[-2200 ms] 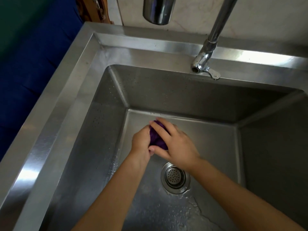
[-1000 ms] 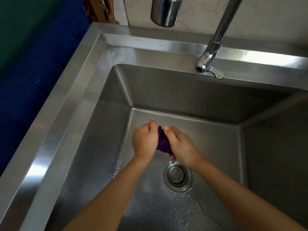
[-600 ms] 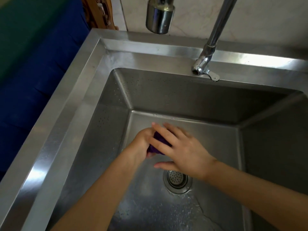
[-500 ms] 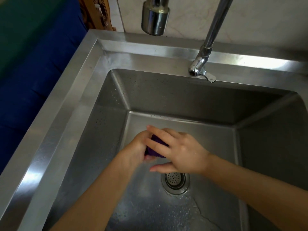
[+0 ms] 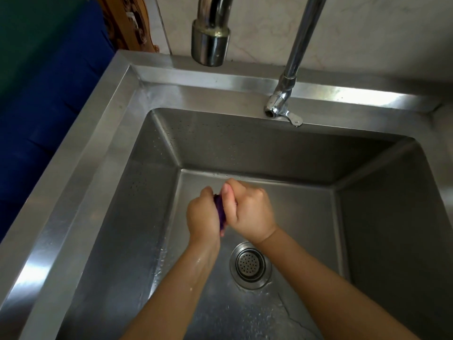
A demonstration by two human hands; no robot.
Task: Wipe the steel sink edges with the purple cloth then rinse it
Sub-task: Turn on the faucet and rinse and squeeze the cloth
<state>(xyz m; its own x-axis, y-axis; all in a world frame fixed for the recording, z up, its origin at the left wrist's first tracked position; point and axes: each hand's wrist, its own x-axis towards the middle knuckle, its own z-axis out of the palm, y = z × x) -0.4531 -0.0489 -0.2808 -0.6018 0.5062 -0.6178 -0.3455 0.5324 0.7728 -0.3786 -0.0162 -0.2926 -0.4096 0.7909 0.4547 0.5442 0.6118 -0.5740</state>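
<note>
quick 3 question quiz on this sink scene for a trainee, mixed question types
1. Which hand has a grip on the purple cloth: left hand, right hand, or both?
2. In the sink, the drain strainer lies: A) beyond the hands, B) nearer the person than the hands, C) covered by the cloth.
3. True or false: the cloth is spread flat on the sink rim.
Key: 1 both; 2 B; 3 false.

1. Head view: worn at the near side of the steel sink (image 5: 73, 204); looks steeply down into the basin; faces the back wall (image 5: 367, 33).
2. Close in; tap (image 5: 285, 89) near the top edge; drain strainer (image 5: 250, 265) below centre; forearms (image 5: 171, 303) enter from the bottom edge.
3. Wide-angle; the sink's rims splay outward.
</note>
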